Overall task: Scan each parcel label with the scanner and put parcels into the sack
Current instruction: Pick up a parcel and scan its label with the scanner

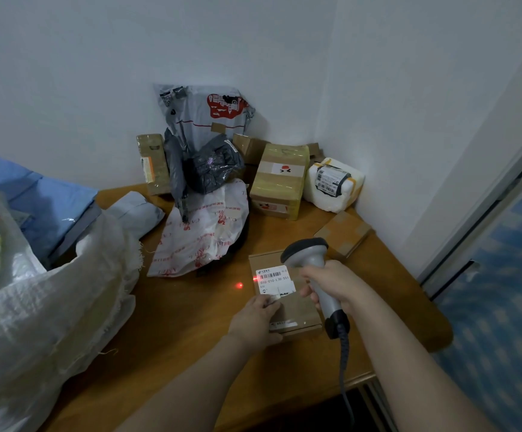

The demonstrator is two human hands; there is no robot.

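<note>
Head view: your right hand (pixel 331 285) grips the scanner (pixel 309 257); your left hand (pixel 253 316) pinches the parcel (pixel 297 310) at lower centre. The red dot (pixel 239 285) lands on the table (pixel 175 322), left of the label (pixel 273 280): a misread is likely. The sack (pixel 50 300) lies lower left. The wooden table fills a white-walled corner.

A makeshift parcel-sorting corner of a plain room. A wooden table (pixel 188 325) sits where two bare white walls (pixel 66 73) meet; taped cartons (pixel 280 179) and plastic mailers (pixel 202 235) pile at its far edge, a woven sack (pixel 50 300) slumps at its left, and a corded barcode scanner (pixel 311 257) hovers above it.
</note>
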